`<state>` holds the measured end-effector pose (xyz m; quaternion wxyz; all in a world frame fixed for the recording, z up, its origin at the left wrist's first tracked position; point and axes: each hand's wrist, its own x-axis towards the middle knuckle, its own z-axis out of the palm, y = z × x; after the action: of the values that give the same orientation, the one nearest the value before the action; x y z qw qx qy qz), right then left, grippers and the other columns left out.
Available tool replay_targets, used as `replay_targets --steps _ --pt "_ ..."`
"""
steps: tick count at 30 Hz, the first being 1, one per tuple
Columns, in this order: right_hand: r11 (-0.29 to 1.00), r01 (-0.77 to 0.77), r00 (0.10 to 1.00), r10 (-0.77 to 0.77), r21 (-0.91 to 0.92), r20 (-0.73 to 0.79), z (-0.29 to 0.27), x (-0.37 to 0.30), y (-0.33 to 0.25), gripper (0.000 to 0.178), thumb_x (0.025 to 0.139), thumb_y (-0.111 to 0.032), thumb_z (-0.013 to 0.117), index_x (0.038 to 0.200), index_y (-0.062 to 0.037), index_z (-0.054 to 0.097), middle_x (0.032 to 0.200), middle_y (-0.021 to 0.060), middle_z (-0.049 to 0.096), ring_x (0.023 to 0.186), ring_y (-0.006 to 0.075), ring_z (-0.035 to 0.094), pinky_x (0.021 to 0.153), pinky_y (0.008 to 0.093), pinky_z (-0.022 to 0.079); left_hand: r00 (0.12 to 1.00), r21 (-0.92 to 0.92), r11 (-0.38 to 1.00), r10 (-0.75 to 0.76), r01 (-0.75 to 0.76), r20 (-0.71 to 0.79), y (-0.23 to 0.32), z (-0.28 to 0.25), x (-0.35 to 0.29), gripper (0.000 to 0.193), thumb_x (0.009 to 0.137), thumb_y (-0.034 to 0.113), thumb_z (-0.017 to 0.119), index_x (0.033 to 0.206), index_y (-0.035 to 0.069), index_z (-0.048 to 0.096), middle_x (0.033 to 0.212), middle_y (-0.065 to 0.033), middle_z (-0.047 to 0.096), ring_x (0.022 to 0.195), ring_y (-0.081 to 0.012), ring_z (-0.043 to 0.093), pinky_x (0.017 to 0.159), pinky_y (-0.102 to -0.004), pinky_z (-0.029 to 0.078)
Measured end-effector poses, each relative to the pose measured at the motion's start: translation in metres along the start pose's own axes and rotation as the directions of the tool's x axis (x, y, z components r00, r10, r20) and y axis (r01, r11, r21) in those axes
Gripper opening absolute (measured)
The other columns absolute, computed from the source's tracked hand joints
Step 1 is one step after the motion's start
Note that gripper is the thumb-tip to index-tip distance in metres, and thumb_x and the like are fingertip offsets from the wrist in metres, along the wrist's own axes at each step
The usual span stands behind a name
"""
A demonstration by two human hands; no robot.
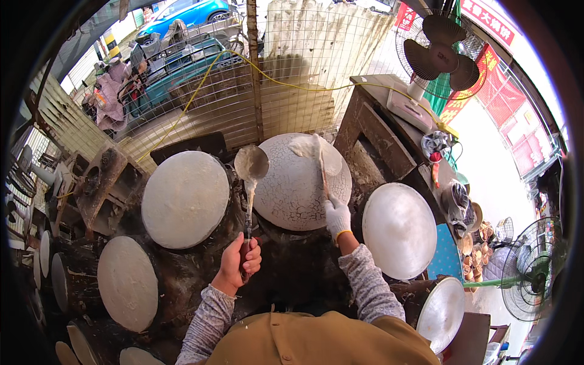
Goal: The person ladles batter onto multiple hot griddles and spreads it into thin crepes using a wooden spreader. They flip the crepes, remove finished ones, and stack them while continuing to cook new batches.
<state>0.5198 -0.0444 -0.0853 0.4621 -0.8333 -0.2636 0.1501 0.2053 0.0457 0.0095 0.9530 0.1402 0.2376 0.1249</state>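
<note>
In front of me a round griddle (286,182) carries a thin, pale batter coat with dark cracks. A wetter patch of batter (302,146) lies near its far edge. My left hand (236,263), bare, is closed round the dark handle of a metal ladle (252,163). The ladle's bowl is raised beside the griddle's left edge, and batter clings to its shaft. My right hand (338,216), in a white glove, grips a long, thin batter spreader (322,163). Its batter-smeared far end reaches over the griddle near the wet patch.
Left of the middle griddle stand two batter-covered griddles (185,199) (127,284). On the right are a pale, shiny griddle (399,231) and another lower down (440,314). A fan (441,52) stands on a table (389,91) at the far right. Wire mesh (304,79) closes the back.
</note>
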Motion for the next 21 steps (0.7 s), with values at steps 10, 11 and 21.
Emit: replay_targets --steps 10,11,21 --pt "0.997 -0.079 0.993 0.079 0.002 0.090 -0.052 0.030 0.010 0.038 0.091 -0.025 0.058 0.122 -0.0031 0.064 0.096 0.0218 0.072 0.087 0.0247 0.071 0.080 0.0328 0.052 0.998 -0.071 0.995 0.063 -0.063 -0.005 -0.010 0.006 -0.012 0.043 0.104 0.046 0.033 0.089 0.009 0.047 0.063 0.0021 0.037 0.044 -0.0074 0.033 0.042 -0.0232 0.030" --pt "0.997 -0.080 0.988 0.080 -0.006 0.133 -0.045 0.034 0.014 0.038 0.091 -0.025 0.058 0.122 -0.0029 0.064 0.097 0.0217 0.072 0.090 0.0245 0.071 0.081 0.0320 0.052 0.998 -0.103 0.993 0.063 -0.064 -0.010 -0.013 0.006 -0.010 0.043 0.104 0.046 0.033 0.089 0.009 0.047 0.063 0.0021 0.037 0.044 -0.0074 0.033 0.042 -0.0233 0.030" --pt "1.000 0.000 0.989 -0.003 0.020 0.151 -0.070 0.075 0.031 0.038 0.091 -0.027 0.060 0.121 -0.0054 0.066 0.100 0.0218 0.071 0.096 0.0256 0.070 0.086 0.0322 0.051 0.992 -0.103 0.987 0.122 -0.124 -0.027 -0.037 0.020 -0.008 0.043 0.104 0.047 0.033 0.089 0.009 0.048 0.063 0.0022 0.037 0.045 -0.0081 0.033 0.043 -0.0238 0.031"
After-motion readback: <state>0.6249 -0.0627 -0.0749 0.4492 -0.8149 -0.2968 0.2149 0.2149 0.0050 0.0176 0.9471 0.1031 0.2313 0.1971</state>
